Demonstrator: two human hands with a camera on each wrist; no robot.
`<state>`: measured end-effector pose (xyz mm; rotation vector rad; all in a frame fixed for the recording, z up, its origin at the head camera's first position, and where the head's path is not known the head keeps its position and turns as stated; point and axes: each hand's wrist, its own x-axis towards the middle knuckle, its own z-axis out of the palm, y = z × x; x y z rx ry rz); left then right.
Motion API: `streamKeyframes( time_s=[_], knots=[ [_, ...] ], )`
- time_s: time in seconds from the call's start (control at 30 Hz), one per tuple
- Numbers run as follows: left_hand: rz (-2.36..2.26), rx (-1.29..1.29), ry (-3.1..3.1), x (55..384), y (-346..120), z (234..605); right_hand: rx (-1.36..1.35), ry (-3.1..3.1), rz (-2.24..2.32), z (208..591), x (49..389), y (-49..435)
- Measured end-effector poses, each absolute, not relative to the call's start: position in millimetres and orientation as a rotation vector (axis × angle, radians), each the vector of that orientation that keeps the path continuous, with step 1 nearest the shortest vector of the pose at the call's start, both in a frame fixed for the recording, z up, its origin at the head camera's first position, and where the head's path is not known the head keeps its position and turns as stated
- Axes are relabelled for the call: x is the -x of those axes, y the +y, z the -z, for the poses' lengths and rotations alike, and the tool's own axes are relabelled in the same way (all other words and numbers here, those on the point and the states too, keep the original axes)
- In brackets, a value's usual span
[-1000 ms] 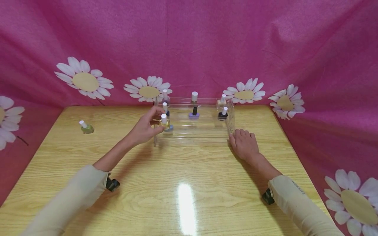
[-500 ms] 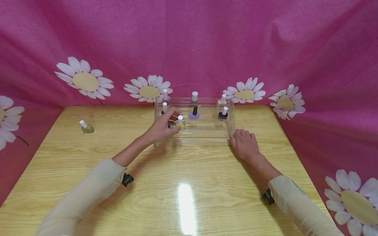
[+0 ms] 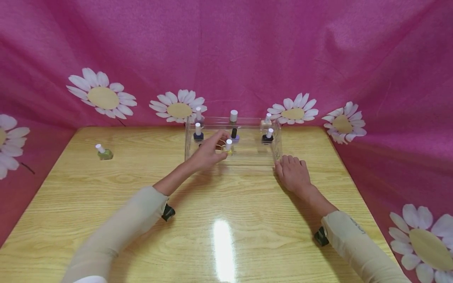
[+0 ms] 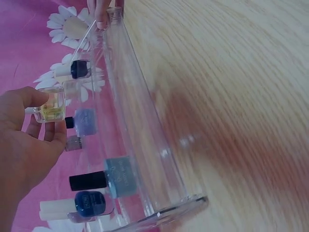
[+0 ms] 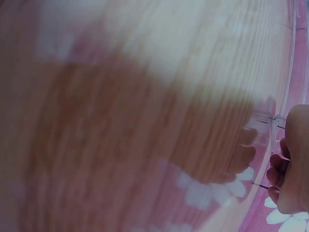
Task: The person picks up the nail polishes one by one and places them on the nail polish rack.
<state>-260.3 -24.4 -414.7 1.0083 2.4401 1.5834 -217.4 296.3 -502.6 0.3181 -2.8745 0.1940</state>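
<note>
My left hand (image 3: 209, 152) pinches a small nail polish bottle (image 4: 51, 105) of clear yellow polish with a white cap. It is held over the front middle of a clear acrylic tiered rack (image 3: 251, 161), in front of a lilac nail polish (image 4: 86, 122) with a black cap. At the rack's front right corner, my right hand (image 3: 293, 173) grips the side panel, its fingers curled. A light blue nail polish (image 4: 121, 176) with a black cap sits on the rack's left end, mostly hidden by my left hand in the head view.
Also on the rack are a navy bottle (image 3: 198, 137), a black bottle (image 3: 267, 137), a pale bottle (image 3: 266, 123) and others at the back. A green nail polish (image 3: 105, 154) stands on the wooden table (image 3: 141, 251) at left. A pink daisy cloth (image 3: 226, 51) hangs behind.
My left hand has carried the yellow nail polish rightward along the rack, from its left end to the middle. My right hand has stayed in place at the corner.
</note>
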Motion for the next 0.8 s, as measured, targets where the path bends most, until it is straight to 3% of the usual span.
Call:
streamKeyframes(
  time_s=[0.8],
  knots=[
    [-1.581,-0.978,2.462,276.8,-0.6,446.9,-0.323,-2.841,-0.207,500.8,216.7,295.0]
  ],
)
